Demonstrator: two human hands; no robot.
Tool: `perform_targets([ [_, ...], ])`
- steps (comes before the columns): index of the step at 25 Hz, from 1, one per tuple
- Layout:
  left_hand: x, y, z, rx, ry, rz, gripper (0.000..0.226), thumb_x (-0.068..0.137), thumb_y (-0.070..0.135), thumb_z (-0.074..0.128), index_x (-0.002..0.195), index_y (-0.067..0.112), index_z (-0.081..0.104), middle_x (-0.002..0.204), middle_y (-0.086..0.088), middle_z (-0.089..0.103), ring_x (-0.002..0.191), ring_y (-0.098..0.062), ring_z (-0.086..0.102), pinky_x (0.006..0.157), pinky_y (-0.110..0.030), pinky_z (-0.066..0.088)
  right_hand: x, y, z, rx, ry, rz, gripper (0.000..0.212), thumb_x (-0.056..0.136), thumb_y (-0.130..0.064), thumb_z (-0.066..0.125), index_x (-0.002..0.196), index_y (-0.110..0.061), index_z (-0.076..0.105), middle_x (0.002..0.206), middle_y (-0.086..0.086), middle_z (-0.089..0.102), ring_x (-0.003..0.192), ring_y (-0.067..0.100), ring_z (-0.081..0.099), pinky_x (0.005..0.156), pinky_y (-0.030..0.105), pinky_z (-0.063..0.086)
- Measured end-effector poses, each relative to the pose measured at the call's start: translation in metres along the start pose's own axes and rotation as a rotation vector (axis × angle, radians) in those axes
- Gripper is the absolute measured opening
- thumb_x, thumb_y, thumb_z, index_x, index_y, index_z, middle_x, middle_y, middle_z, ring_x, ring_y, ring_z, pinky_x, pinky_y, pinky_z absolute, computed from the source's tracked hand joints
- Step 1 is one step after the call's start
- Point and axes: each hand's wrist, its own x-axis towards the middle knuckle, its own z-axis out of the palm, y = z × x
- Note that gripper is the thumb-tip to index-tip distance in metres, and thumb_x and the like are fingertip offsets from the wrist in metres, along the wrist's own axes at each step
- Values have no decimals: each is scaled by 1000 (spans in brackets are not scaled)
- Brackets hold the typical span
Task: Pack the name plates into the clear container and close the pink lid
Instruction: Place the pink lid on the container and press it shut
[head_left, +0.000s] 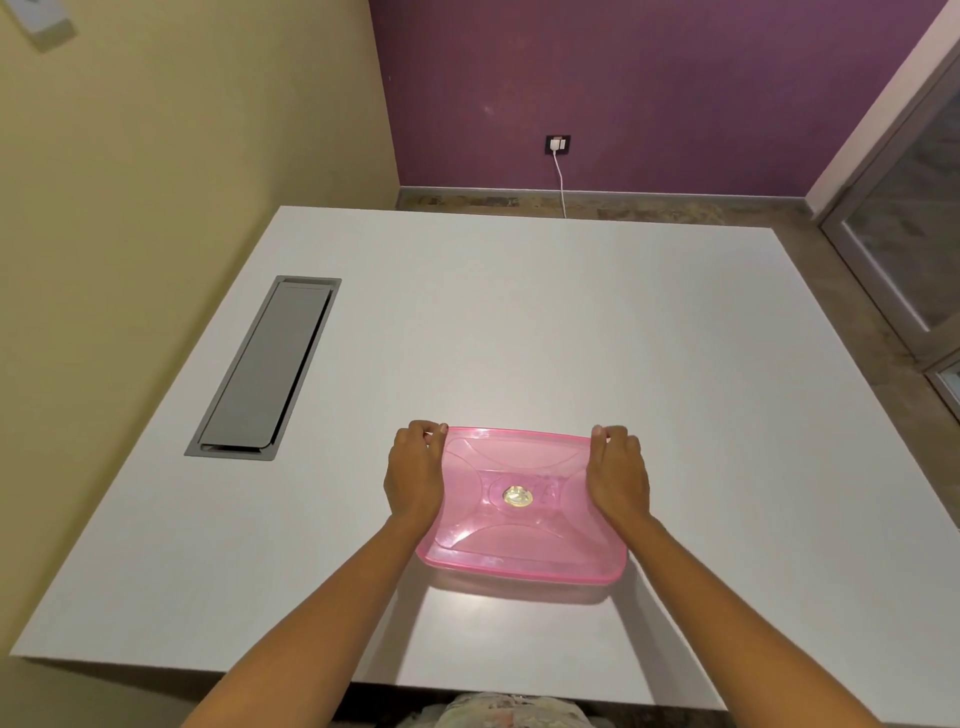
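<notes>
A translucent pink lid lies flat on top of the clear container on the white table, close to the near edge. The container's body is almost wholly hidden beneath the lid. A round gold sticker sits at the lid's centre. My left hand grips the lid's far left corner, fingers curled over the rim. My right hand grips the far right corner the same way. No name plates show; the pink plastic blurs whatever is inside.
A grey cable hatch is set into the table at the left. A white charger and cable hang from a wall socket beyond the far edge. A glass door stands at the right.
</notes>
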Motion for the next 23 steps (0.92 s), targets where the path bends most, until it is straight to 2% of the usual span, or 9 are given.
perform_targets([
  [3,0,-2,0,21,-2,14,30,96,39,40,103,17,59,103,-3,60,87,-17,53,69,-29,37,24,-17,-2,-103,-88,29,41,100,-22,24,95,1,58,107,23,61,99,37,55,82,39,43],
  [6,1,-1,0,24,-8,12,32,96,39,40,103,16,60,103,-2,60,85,-16,51,69,-28,36,28,-26,-5,-252,-186,60,32,93,-3,29,100,6,60,112,23,60,107,39,54,84,38,45],
  [8,2,1,0,21,-19,13,32,96,38,40,103,15,60,103,-3,60,84,-16,51,69,-28,37,24,-27,-6,-339,-175,29,30,89,3,32,99,7,60,110,23,61,104,39,56,84,38,47],
  [13,5,0,1,21,-25,25,34,96,38,39,104,13,61,101,-3,59,85,-17,51,70,-29,37,22,-26,-1,-418,-119,-34,28,85,5,35,95,5,61,103,21,63,98,38,59,80,38,49],
  [16,8,-1,3,29,-48,29,40,97,41,34,86,10,58,92,-10,59,81,-23,52,67,-31,35,21,-25,3,-505,-103,-94,26,82,6,38,91,1,61,100,17,65,94,35,60,71,35,47],
  [18,15,5,4,76,-82,36,46,99,38,29,78,6,55,89,-18,57,82,-31,53,66,-35,37,21,-23,5,-522,-93,-113,25,82,6,38,91,1,61,99,17,65,93,36,61,70,35,48],
  [20,26,16,7,176,-145,30,53,100,36,23,83,-1,58,90,-23,58,88,-37,54,71,-41,42,22,-22,6,-529,-75,-116,24,83,7,38,91,1,60,98,17,65,93,35,62,71,35,49],
  [23,43,35,12,226,-212,-125,70,98,47,14,89,-4,61,93,-21,58,93,-35,55,78,-37,41,23,-22,7,-521,-66,-122,24,83,6,38,91,1,60,97,17,65,92,36,62,70,36,49],
])
